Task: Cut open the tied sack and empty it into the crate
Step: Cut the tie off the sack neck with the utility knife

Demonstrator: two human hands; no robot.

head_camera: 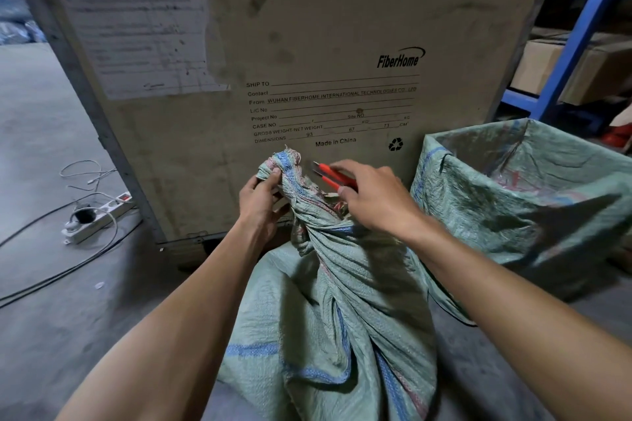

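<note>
**Sack neck held, cutters at the knot**

I have the tied woven sack (342, 311) standing on the concrete floor (44, 154) right in front of me, its neck twisted and bunched at the top. My left hand (261, 202) grips the gathered end of the neck, fingers and thumb curled round the fabric, holding it upright. My right hand (372, 196) holds a pair of red-handled cutters (333, 176), the fingers closed round the handles; the metal tip points left toward the bunched neck and sits just beside it. I cannot tell whether the blades touch the fabric.

Behind the sack stands a big plywood crate (307, 44), printed with "FiberHome" and shipping lines, a worn paper label (140, 41) stuck to its upper left. To my right a second green sack (513, 195) stands open-mouthed, near the tied one. A white power strip (99, 219) with cables lies on the floor to the left. Blue shelving (581, 24) holding cardboard boxes rises at far right.
</note>
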